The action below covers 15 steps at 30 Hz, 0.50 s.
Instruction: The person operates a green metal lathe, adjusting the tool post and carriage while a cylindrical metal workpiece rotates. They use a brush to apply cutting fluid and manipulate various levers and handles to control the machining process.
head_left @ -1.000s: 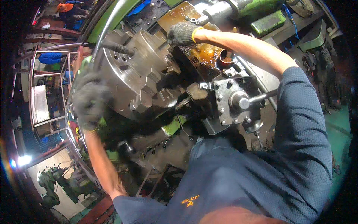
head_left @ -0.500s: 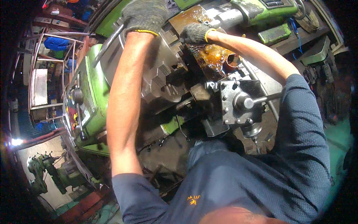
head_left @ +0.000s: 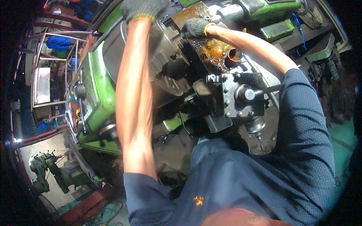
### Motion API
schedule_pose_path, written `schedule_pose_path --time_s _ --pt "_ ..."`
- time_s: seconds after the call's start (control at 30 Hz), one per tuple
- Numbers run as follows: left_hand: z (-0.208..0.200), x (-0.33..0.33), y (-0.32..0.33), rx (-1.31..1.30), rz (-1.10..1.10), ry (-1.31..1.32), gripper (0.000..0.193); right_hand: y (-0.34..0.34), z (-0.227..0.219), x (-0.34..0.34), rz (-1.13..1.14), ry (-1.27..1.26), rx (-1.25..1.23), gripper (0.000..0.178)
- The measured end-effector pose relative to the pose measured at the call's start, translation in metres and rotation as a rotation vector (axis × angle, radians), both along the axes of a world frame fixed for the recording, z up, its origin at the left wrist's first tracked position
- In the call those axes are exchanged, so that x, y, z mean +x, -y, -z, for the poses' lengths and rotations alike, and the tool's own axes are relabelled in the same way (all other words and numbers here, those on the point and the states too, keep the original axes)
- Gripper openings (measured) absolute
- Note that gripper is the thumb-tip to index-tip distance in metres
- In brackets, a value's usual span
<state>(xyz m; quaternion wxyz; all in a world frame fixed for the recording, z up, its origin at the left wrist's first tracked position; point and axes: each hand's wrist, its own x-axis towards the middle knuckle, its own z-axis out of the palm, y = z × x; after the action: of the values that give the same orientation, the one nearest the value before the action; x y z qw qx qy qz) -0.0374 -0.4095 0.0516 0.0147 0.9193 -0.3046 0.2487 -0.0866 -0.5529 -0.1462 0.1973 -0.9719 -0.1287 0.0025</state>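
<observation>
At the top edge, my left hand (head_left: 144, 9), in a dark knitted glove with a yellow cuff, is closed beside the upper rim of the lathe chuck (head_left: 160, 58). A long metal bar (head_left: 113, 29) runs down and left from it; the fingers are partly cut off by the frame. My right hand (head_left: 195, 28), gloved alike, sits with curled fingers at the right side of the chuck, by its jaws. What those fingers hold, if anything, is hidden. Below it, an oily brown surface (head_left: 213, 51) carries wet chips and a short pipe-like piece (head_left: 234, 55).
A square tool post (head_left: 235, 107) with a lever (head_left: 269, 89) stands under my right forearm. The green tailstock (head_left: 271, 9) is at the upper right, the green headstock (head_left: 98, 81) at the left. Control levers (head_left: 184, 126) stick out in front. A metal frame rack (head_left: 41, 84) stands far left.
My left hand has shifted slightly up and left, and its forearm has swung right. The chuck's jaws have changed position, and less of the bar shows. My right hand has barely moved.
</observation>
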Motion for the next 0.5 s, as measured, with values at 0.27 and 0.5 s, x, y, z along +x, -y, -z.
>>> schedule_pose_path --time_s 0.27,0.5 --pt "-0.005 -0.027 -0.009 -0.008 0.113 0.031 0.03 0.022 -0.037 -0.03 -0.105 0.068 -0.167 0.023" --pt "-0.006 -0.02 -0.079 0.046 -0.151 -0.158 0.053 0.101 -0.099 -0.269 0.399 0.139 0.071 0.036"
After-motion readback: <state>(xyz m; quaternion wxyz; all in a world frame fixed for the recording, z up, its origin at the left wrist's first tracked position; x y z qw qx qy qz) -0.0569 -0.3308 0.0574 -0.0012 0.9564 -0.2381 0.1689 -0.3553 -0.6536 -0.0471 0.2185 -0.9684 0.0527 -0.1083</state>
